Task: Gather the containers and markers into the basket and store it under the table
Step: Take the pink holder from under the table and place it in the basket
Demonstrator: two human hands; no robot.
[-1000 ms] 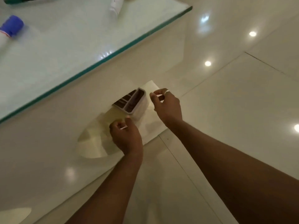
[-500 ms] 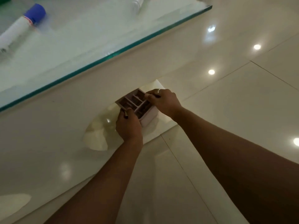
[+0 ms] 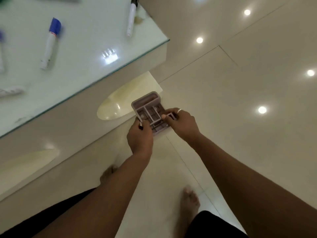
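A small pinkish basket (image 3: pixel 148 109) with inner dividers is held above the floor, just off the table's corner. My left hand (image 3: pixel 139 136) grips its near left edge and my right hand (image 3: pixel 181 123) grips its right edge. On the glass table top (image 3: pixel 89 54) lie markers: one with a blue cap (image 3: pixel 50 42), a white one with a dark cap (image 3: pixel 131 17) near the far corner, and another white one (image 3: pixel 10 91) at the left edge. The basket's compartments look empty.
The table rests on cream curved legs (image 3: pixel 130 98). A glossy tiled floor (image 3: pixel 240 100) with light reflections stretches to the right. My bare feet (image 3: pixel 191 198) stand on the floor below the hands. A small pale container (image 3: pixel 141 15) sits near the table's far corner.
Both hands took hold of the basket under the table and have lifted it out toward me. The view has risen, so more of the table top and markers shows.
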